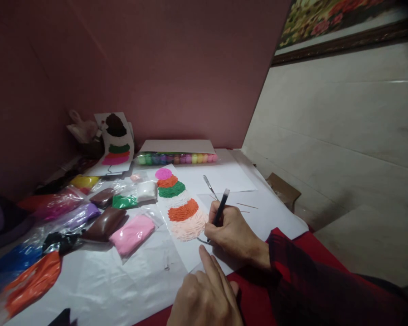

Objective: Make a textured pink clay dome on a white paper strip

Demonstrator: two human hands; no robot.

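Note:
In my right hand [234, 231] is a slim black pen [221, 207], pinched between thumb and fingers and tilted to the right at the top. Its tip is hidden behind my fingers, beside a short dark curved line [204, 241] on a white sheet [185, 251]. Textured clay bands run down that sheet: a magenta disc [163, 174], orange, green, white, orange and a peach band [189, 226] nearest me. My left hand [207, 294] rests at the sheet's near edge, index finger stretched toward the line, holding nothing.
Bagged clay, including a pink packet [133, 234] and a brown one [105, 224], lies to the left. A similar clay picture [117, 142] leans at the back. Behind the sheet stands a pack of coloured tubs [177, 158]. A metal tool [209, 185] and thin sticks [246, 205] lie right.

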